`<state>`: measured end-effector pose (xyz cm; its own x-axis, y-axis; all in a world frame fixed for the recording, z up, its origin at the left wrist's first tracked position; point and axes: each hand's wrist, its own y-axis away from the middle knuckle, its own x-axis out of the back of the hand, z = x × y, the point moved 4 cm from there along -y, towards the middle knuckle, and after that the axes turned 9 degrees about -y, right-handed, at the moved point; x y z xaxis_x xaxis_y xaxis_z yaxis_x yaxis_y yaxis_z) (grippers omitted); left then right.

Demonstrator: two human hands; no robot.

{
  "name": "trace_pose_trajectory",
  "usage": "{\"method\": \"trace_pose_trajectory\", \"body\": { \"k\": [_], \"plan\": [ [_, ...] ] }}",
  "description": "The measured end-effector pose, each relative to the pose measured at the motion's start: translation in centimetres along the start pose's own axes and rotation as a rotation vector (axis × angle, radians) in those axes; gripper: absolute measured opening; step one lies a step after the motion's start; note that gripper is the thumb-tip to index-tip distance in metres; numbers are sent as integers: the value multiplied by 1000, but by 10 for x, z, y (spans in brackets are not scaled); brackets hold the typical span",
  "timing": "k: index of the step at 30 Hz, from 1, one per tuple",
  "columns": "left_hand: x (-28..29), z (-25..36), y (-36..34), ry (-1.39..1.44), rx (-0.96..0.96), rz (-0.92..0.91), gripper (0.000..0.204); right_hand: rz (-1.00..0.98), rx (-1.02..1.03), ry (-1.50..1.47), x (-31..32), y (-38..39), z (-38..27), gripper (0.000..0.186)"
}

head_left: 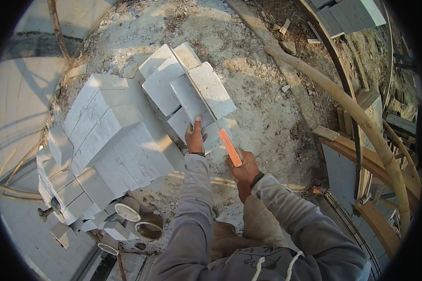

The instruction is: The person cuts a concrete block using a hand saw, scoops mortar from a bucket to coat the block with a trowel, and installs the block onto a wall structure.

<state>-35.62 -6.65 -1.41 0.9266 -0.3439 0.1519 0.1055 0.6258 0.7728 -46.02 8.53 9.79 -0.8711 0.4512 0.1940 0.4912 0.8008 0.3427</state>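
My right hand (244, 167) is closed around the orange handle of a handsaw (229, 147). The saw's thin blade runs away up and left, in a narrow gap beside a pale aerated concrete block (214, 89). My left hand (195, 136) grips the near end of another light grey block (187, 93) just left of the blade, thumb on top; some of its fingers are partly hidden. More blocks of the same kind (164, 86) lie against it in a small stack. How deep the blade sits in the block cannot be made out.
A large stack of pale blocks (112, 122) stands left of the work. Several buckets (127, 209) sit below it. Bamboo poles (342, 93) and wooden planks (384, 154) cross the right side. More blocks (349, 16) lie at the far right. Rubble-strewn ground (276, 126) surrounds the small stack.
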Motion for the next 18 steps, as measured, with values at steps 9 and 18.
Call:
{"method": "trace_pose_trajectory", "body": {
  "k": [9, 18],
  "plan": [
    [140, 103, 67, -750, -378, 243, 47, -106, -189, 101, -9, 11, 46, 27],
    [131, 209, 70, -1234, -386, 89, 57, -112, -281, 173, -3, 13, 37, 39]
  ]
}}
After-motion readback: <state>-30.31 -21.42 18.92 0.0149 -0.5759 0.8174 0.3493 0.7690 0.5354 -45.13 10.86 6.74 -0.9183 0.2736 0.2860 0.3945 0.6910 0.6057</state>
